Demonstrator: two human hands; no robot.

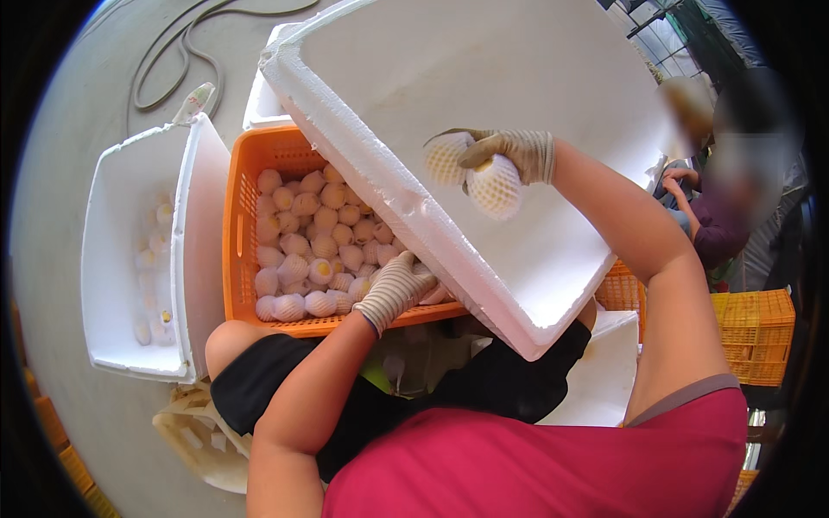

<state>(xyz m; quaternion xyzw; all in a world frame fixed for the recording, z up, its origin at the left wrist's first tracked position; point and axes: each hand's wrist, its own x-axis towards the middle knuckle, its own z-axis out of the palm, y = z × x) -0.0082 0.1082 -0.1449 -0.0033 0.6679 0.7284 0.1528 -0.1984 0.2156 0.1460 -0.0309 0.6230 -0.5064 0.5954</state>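
My right hand (509,155), in a knit glove with a grey-tan palm, is closed around two foam-netted fruits (495,186) over the inside of a large white foam box (518,78). Pale yellow shows through an opening in one net. The box is tilted and overlaps the right side of an orange crate (237,250). Many round fruits in white foam nets (324,220) fill that crate. Among them, at the crate's near right part, my gloved left hand (395,292) reaches down with bent fingers. What those fingers hold is hidden next to the box's edge.
At the left stands another white foam box (186,285) with several netted fruits along its inside. A cream-coloured basin (203,440) lies near my knee. A hose (186,43) loops across the floor. Yellow crates (753,337) and a seated person (721,216) are at the right.
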